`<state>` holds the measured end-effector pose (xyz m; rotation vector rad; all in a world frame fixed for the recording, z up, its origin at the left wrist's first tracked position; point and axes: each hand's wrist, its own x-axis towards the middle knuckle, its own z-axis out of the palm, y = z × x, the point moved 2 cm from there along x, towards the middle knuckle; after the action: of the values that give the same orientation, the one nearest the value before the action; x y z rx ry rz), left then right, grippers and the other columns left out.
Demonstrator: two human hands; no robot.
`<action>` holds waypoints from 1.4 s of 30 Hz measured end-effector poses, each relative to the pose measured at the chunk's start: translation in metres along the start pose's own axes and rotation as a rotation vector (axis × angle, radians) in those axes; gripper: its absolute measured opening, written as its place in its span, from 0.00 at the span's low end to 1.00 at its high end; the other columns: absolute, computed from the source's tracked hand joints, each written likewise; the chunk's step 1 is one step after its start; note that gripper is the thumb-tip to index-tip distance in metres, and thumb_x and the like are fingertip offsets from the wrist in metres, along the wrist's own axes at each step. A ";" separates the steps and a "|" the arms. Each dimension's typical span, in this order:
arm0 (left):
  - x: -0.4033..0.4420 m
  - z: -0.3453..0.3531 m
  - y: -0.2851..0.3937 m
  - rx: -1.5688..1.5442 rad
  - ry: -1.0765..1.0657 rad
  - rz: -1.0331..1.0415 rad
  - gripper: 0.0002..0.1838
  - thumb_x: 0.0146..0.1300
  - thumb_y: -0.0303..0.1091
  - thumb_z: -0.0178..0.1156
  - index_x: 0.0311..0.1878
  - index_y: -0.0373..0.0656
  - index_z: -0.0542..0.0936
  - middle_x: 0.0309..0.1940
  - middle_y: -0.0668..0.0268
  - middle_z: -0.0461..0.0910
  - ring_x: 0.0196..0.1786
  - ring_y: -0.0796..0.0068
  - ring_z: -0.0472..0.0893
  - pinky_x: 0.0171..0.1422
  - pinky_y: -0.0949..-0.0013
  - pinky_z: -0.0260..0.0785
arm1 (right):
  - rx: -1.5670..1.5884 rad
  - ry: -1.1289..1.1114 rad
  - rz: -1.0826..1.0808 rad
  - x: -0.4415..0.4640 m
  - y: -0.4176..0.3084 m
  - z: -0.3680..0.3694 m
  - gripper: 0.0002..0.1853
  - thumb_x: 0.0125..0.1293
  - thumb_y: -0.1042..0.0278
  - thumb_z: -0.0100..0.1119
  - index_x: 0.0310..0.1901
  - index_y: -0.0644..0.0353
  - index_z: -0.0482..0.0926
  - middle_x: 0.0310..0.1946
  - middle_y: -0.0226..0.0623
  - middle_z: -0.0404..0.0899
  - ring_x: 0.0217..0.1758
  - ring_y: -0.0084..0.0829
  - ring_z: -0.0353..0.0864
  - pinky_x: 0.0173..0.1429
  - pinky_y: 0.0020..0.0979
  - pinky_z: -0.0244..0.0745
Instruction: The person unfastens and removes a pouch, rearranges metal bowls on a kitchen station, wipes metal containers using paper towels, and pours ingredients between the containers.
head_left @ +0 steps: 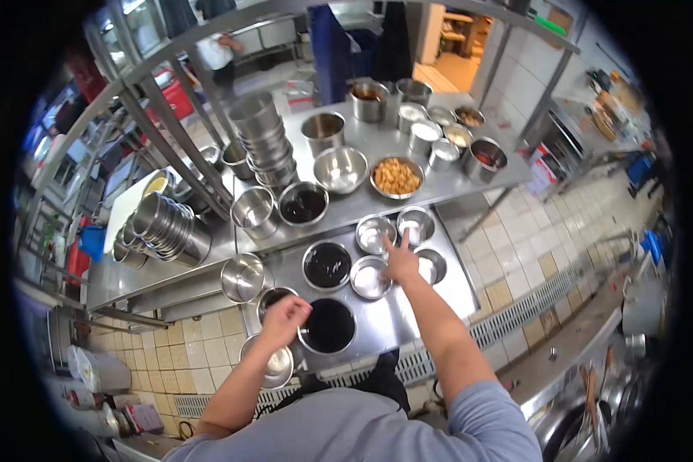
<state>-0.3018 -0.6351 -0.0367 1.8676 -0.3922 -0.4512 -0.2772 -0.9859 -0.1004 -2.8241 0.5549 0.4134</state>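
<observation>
My right hand (401, 262) reaches over a group of small steel bowls, its fingers spread with nothing seen in them. Under and around it are a near-left bowl (368, 279), a far-left bowl (373, 233), a far-right bowl (417, 223) with something white in it, and a near-right bowl (435, 266), partly behind my wrist. My left hand (285, 317) is closed, fingers bent together, beside a large pot of dark liquid (329, 326). Whatever it may hold is hidden. Another pot of dark liquid (327, 266) stands between my hands.
On the steel table behind stand a bowl of golden-brown chunks (396, 178), a steel mixing bowl (341, 170), a tall stack of pots (263, 138) and several containers of seasonings. An empty pot (243, 278) is at the left. A floor drain grate (508, 316) runs to the right.
</observation>
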 end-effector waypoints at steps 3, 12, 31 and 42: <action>-0.011 0.034 0.042 0.078 -0.145 0.009 0.07 0.69 0.33 0.65 0.46 0.42 0.83 0.23 0.77 0.75 0.27 0.90 0.71 0.33 0.78 0.66 | 0.227 0.132 -0.016 0.052 0.024 0.046 0.36 0.54 0.70 0.71 0.66 0.38 0.74 0.74 0.66 0.55 0.53 0.56 0.85 0.58 0.45 0.82; -0.048 -0.009 0.018 -0.160 0.063 -0.248 0.09 0.73 0.33 0.61 0.52 0.43 0.82 0.32 0.75 0.79 0.36 0.86 0.76 0.41 0.77 0.71 | 1.228 0.159 -0.173 0.017 0.289 0.083 0.31 0.69 0.58 0.63 0.69 0.61 0.69 0.65 0.45 0.74 0.67 0.41 0.75 0.68 0.47 0.76; -0.078 -0.158 -0.003 -0.029 0.340 -0.084 0.12 0.72 0.36 0.63 0.52 0.41 0.81 0.34 0.72 0.80 0.36 0.82 0.77 0.42 0.73 0.72 | 0.098 0.006 -0.293 0.001 0.090 0.026 0.21 0.51 0.74 0.71 0.49 0.55 0.82 0.63 0.61 0.69 0.59 0.60 0.77 0.63 0.50 0.75; -0.164 -0.484 -0.141 0.048 0.827 -0.148 0.10 0.74 0.37 0.58 0.51 0.43 0.80 0.29 0.69 0.80 0.31 0.81 0.77 0.36 0.74 0.72 | 0.429 0.122 -0.367 -0.069 -0.183 -0.175 0.28 0.65 0.72 0.66 0.67 0.63 0.73 0.61 0.46 0.78 0.62 0.38 0.80 0.62 0.36 0.77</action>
<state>-0.2014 -0.1156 -0.0020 1.9556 0.2948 0.2547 -0.2254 -0.8470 0.1159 -2.4656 0.1158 0.0421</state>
